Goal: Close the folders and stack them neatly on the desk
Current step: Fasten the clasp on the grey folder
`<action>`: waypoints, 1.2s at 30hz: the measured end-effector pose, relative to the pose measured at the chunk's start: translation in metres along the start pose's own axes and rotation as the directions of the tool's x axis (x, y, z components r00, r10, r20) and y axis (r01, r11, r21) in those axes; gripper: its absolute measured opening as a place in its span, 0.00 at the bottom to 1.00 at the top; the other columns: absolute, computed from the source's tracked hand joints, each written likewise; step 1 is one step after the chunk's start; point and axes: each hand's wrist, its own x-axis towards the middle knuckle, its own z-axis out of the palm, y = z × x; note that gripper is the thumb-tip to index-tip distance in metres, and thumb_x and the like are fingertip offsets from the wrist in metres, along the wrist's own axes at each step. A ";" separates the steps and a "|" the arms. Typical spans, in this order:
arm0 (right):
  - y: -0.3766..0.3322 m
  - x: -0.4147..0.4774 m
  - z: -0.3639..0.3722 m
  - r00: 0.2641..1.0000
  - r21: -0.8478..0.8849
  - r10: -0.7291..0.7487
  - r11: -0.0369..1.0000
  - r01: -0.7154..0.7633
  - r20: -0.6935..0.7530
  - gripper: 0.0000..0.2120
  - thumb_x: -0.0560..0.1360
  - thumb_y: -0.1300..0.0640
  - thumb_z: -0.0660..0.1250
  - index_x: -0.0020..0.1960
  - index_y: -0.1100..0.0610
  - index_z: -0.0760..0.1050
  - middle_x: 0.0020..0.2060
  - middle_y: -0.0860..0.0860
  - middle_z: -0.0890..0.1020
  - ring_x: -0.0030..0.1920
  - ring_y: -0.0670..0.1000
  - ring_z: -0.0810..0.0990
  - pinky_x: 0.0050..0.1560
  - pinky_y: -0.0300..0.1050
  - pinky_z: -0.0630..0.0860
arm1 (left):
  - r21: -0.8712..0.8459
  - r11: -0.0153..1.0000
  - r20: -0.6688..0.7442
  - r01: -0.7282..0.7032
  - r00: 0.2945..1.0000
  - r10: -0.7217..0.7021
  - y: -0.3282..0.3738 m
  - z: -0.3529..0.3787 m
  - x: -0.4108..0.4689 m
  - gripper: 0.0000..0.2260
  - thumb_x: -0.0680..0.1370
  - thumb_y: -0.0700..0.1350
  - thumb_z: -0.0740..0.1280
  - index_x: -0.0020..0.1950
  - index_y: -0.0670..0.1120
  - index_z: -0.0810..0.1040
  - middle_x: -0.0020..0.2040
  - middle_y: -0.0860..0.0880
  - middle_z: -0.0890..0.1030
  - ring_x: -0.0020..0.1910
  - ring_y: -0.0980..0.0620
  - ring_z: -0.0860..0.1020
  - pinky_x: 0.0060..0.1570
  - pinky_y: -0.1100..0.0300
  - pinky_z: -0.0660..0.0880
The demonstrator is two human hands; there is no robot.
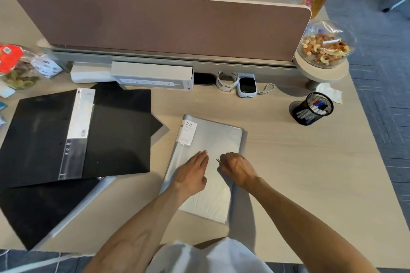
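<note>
A grey translucent folder [213,137] with a "20" label lies shut on the desk in front of me. My left hand [192,173] rests flat on its cover, fingers together and stretched out. My right hand [237,167] is curled into a loose fist on the cover beside it, pinching a small thin metal object whose nature I cannot tell. To the left, a black folder [44,133] lies open with a clear and white spine strip. It sits on top of another black folder [40,208] with a grey edge, and a third black sheet [155,126] pokes out from under its right side.
A brown divider panel [155,22] runs across the back of the desk, with a person's hand behind it. Below it sit a white power strip box [153,75], tape roll [226,81] and a small device [246,86]. A mesh pen cup [311,108] and nut bowl [325,47] stand right; snack bags [15,66] left.
</note>
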 end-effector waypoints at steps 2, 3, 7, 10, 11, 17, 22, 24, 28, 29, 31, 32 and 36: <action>-0.001 -0.001 -0.006 0.989 0.240 0.147 0.959 -0.148 0.021 0.05 0.68 0.56 0.66 0.41 0.54 0.70 0.36 0.50 0.78 0.36 0.53 0.75 0.36 0.44 0.70 | -0.003 1.000 -0.011 -0.004 1.000 0.004 0.000 0.000 -0.001 0.30 0.81 0.48 0.59 0.79 0.45 0.49 0.80 0.50 0.48 0.79 0.52 0.48 0.75 0.57 0.55; -0.001 -0.001 -0.008 0.980 0.325 0.200 0.925 -0.196 0.024 0.08 0.66 0.57 0.68 0.44 0.54 0.71 0.35 0.49 0.78 0.35 0.52 0.75 0.35 0.43 0.70 | -0.003 1.000 -0.017 -0.004 1.000 0.004 0.001 0.000 -0.001 0.30 0.81 0.48 0.59 0.79 0.45 0.49 0.80 0.50 0.48 0.79 0.52 0.48 0.75 0.57 0.55; 0.004 0.003 -0.012 0.953 0.465 0.297 0.836 -0.292 0.064 0.16 0.64 0.62 0.71 0.51 0.55 0.74 0.34 0.48 0.82 0.38 0.51 0.80 0.44 0.45 0.77 | -0.008 1.000 -0.012 -0.020 1.000 0.020 -0.001 -0.002 -0.002 0.30 0.80 0.47 0.59 0.79 0.45 0.50 0.80 0.49 0.48 0.79 0.52 0.48 0.75 0.58 0.54; 0.013 0.006 -0.017 0.961 0.452 0.271 0.851 -0.268 0.058 0.12 0.67 0.62 0.70 0.50 0.56 0.79 0.38 0.52 0.84 0.41 0.51 0.82 0.48 0.44 0.78 | -0.004 1.000 0.004 -0.028 1.000 0.028 -0.001 -0.003 -0.001 0.30 0.80 0.47 0.59 0.79 0.44 0.50 0.80 0.49 0.48 0.79 0.51 0.48 0.76 0.58 0.53; 0.017 0.006 -0.019 0.972 0.408 0.230 0.883 -0.231 0.053 0.09 0.67 0.62 0.70 0.48 0.56 0.80 0.39 0.52 0.84 0.41 0.51 0.82 0.47 0.43 0.77 | -0.003 1.000 0.010 -0.028 1.000 0.028 -0.001 -0.003 -0.001 0.30 0.80 0.47 0.59 0.79 0.44 0.50 0.80 0.48 0.48 0.79 0.51 0.47 0.76 0.58 0.53; 0.031 -0.014 -0.026 0.999 0.184 0.030 0.982 -0.034 0.024 0.04 0.70 0.61 0.68 0.37 0.56 0.78 0.33 0.44 0.78 0.34 0.43 0.76 0.40 0.41 0.74 | 0.031 0.999 0.047 -0.025 0.999 0.023 0.002 0.001 -0.002 0.32 0.80 0.46 0.57 0.79 0.41 0.45 0.80 0.46 0.44 0.79 0.50 0.44 0.77 0.57 0.47; 0.037 -0.030 -0.013 0.995 0.014 -0.093 0.995 0.094 -0.030 0.06 0.73 0.54 0.66 0.41 0.56 0.78 0.40 0.53 0.80 0.42 0.53 0.78 0.42 0.45 0.76 | 0.029 0.999 0.068 -0.014 0.998 0.012 0.003 -0.001 -0.002 0.32 0.79 0.46 0.57 0.78 0.41 0.44 0.80 0.45 0.43 0.79 0.50 0.43 0.77 0.57 0.46; 0.035 -0.032 -0.008 0.988 -0.028 -0.147 0.989 0.145 -0.054 0.07 0.74 0.53 0.64 0.43 0.55 0.78 0.40 0.51 0.79 0.42 0.52 0.78 0.40 0.43 0.75 | 0.034 0.999 0.083 -0.009 0.997 0.006 0.005 -0.002 -0.003 0.33 0.80 0.47 0.57 0.78 0.41 0.43 0.80 0.46 0.42 0.79 0.50 0.42 0.77 0.56 0.46; 0.023 -0.032 -0.005 0.997 0.083 -0.076 0.994 0.076 -0.010 0.09 0.74 0.53 0.62 0.42 0.57 0.78 0.40 0.51 0.79 0.41 0.52 0.78 0.41 0.46 0.76 | 0.062 0.998 0.105 0.000 0.994 -0.006 0.007 -0.003 -0.002 0.33 0.80 0.49 0.56 0.78 0.41 0.41 0.80 0.45 0.41 0.79 0.49 0.42 0.77 0.54 0.48; 0.021 -0.032 -0.005 1.000 0.139 -0.025 0.990 0.026 -0.011 0.07 0.73 0.54 0.64 0.40 0.57 0.77 0.39 0.50 0.79 0.40 0.51 0.78 0.41 0.46 0.76 | 0.066 0.998 0.106 0.000 0.994 -0.007 0.007 -0.003 -0.002 0.33 0.80 0.49 0.56 0.78 0.41 0.41 0.80 0.45 0.41 0.79 0.49 0.42 0.77 0.54 0.48; 0.018 -0.033 -0.002 0.997 0.224 0.065 0.973 -0.057 -0.029 0.05 0.71 0.57 0.66 0.37 0.56 0.77 0.36 0.48 0.78 0.38 0.50 0.77 0.40 0.44 0.74 | 0.065 0.998 0.107 0.000 0.994 -0.007 0.008 -0.004 -0.003 0.34 0.79 0.49 0.56 0.78 0.41 0.42 0.80 0.45 0.41 0.79 0.48 0.42 0.77 0.54 0.47; 0.017 -0.034 0.000 0.995 0.249 0.095 0.965 -0.081 -0.041 0.05 0.71 0.58 0.67 0.36 0.56 0.77 0.35 0.47 0.78 0.37 0.50 0.77 0.39 0.43 0.74 | 0.064 0.998 0.109 0.001 0.994 -0.008 0.008 -0.004 -0.003 0.34 0.79 0.50 0.57 0.78 0.41 0.42 0.80 0.45 0.41 0.79 0.48 0.42 0.77 0.54 0.47; 0.014 -0.036 0.007 0.986 0.273 0.146 0.955 -0.120 -0.078 0.06 0.72 0.57 0.68 0.37 0.56 0.78 0.34 0.47 0.79 0.38 0.50 0.78 0.39 0.44 0.74 | 0.067 0.998 0.110 0.001 0.994 -0.008 0.008 -0.004 -0.003 0.35 0.79 0.50 0.57 0.78 0.41 0.42 0.80 0.45 0.42 0.79 0.48 0.42 0.77 0.54 0.47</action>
